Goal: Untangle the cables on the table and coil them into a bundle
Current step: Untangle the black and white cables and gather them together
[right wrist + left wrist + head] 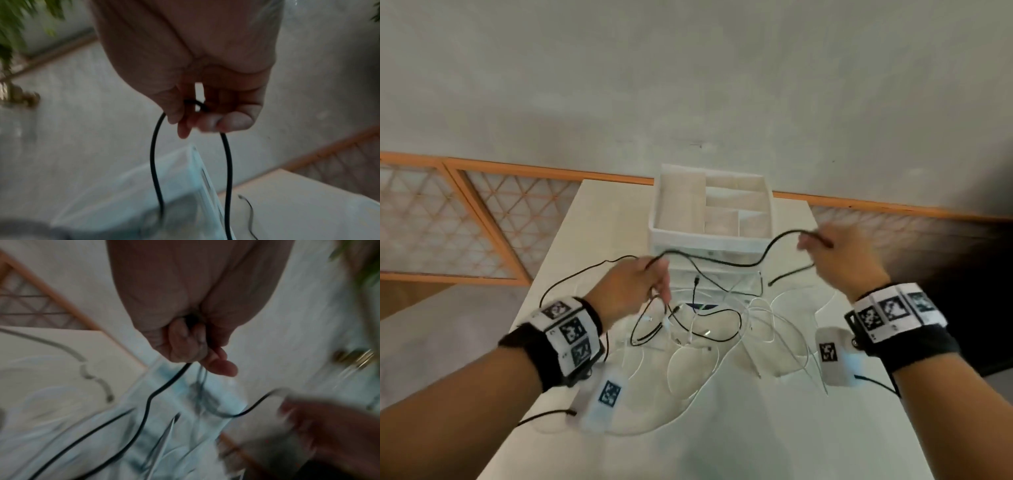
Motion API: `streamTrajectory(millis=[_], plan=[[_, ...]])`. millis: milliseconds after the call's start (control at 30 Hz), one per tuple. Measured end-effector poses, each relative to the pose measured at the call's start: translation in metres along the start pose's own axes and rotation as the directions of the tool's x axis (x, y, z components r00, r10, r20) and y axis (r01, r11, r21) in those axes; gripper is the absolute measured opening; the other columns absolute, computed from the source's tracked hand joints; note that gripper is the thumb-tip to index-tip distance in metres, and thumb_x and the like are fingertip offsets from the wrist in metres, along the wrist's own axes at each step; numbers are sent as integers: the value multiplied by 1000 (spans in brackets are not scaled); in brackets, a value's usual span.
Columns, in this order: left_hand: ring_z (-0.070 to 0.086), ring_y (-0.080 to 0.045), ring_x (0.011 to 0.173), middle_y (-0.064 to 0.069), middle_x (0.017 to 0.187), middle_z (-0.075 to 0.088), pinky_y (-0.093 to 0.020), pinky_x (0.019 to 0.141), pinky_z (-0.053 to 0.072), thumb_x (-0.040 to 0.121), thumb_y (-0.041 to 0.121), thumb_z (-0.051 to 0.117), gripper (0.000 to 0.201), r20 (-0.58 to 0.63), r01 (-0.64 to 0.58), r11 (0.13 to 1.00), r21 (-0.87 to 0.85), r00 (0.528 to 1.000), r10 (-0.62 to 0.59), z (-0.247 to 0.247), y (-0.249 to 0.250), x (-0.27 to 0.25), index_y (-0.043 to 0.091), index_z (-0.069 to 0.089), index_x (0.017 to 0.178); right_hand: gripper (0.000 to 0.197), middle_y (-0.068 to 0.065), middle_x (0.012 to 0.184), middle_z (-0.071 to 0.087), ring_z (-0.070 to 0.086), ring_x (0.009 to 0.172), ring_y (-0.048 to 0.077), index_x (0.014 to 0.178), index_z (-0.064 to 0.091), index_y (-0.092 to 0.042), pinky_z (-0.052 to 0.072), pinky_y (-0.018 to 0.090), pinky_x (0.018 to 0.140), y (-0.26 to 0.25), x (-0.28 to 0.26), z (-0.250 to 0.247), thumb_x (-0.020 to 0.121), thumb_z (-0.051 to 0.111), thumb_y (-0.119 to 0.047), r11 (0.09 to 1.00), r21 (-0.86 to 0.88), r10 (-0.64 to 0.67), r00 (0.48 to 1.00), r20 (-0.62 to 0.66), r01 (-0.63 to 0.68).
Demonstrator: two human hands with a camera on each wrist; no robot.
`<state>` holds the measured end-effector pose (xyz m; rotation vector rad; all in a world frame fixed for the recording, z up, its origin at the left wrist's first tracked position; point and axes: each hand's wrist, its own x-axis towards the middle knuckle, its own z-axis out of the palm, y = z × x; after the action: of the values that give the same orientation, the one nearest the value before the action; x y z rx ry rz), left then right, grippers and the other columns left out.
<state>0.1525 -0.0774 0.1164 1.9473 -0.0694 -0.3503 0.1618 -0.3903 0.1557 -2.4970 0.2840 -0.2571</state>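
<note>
A black cable [726,262] stretches in the air between both hands above the white table [756,428]. My left hand [643,284] grips it near the middle, fingers curled round it [189,344]. My right hand [825,246] pinches the same cable [153,154] at the right, where it loops over the fingers; its free end [789,274] hangs down. Below lies a tangle of white cables [722,339] and another black cable [688,329] on the table.
A white compartmented box [710,209] stands on clear drawers [722,284] at the table's far side, just behind the hands. An orange-framed lattice railing [482,219] runs behind the table. A plant [18,24] shows in the right wrist view.
</note>
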Motion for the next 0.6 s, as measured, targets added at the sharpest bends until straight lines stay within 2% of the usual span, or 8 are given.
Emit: streamTrajectory(millis=[33,100,233,300,367,433,533,600], plan=[[33,-6,41,-2,67,70,-21,41,23,103,34,44,37,-3,-40,991,-130,999,40,-5,21,-1,13,61,79,29,6,68,64,60,57,23,74,67,-22,49,34,61,7,-3,10,98,55,-32,997,2,80,993,88,-80],[26,-11,42,-7,67,67,-25,45,16,103,36,44,36,-14,-106,945,-311,994,107,-16,50,-1,12,59,81,32,8,65,63,54,46,21,74,65,-21,44,31,51,5,-8,15,99,51,-35,980,148,119,988,99,-133],[22,-14,46,-8,66,65,-26,47,14,103,36,43,35,-22,-113,938,-329,993,112,-17,59,-7,12,58,82,28,1,58,54,41,44,17,81,63,-20,33,25,43,-29,-4,-15,101,48,-34,799,597,74,973,-219,74],[24,-12,43,-7,64,64,-22,44,16,103,36,43,36,-48,-149,918,-366,989,141,-18,63,-10,13,59,81,31,0,61,57,48,52,19,79,64,-24,42,32,51,-27,5,-20,97,48,-44,846,521,55,954,-295,112],[24,-10,41,-5,62,62,-20,42,17,102,37,43,35,-76,-197,867,-457,980,182,-28,73,-12,14,59,81,33,1,74,64,59,72,23,80,66,-24,51,41,73,-12,12,-18,96,46,-45,952,307,67,969,-238,9],[22,-10,41,-6,62,61,-21,42,15,101,38,43,35,-45,-201,854,-480,978,205,-38,79,-13,14,59,82,32,8,94,69,62,96,31,89,69,-20,48,44,91,4,17,-16,98,43,-37,978,167,154,972,-179,-124],[21,-13,47,-6,62,60,-28,48,12,103,39,41,39,58,-77,939,-336,993,102,-34,61,-16,12,61,84,42,19,119,65,57,115,39,118,66,-8,42,42,96,17,22,-18,102,38,-35,943,127,327,927,-187,-307],[21,-15,49,-7,61,58,-32,52,11,103,39,42,40,100,23,969,-246,995,1,-25,43,-18,10,63,85,46,22,128,61,53,120,41,128,60,-5,40,41,98,16,25,-19,105,35,-36,934,143,354,908,-223,-328]])
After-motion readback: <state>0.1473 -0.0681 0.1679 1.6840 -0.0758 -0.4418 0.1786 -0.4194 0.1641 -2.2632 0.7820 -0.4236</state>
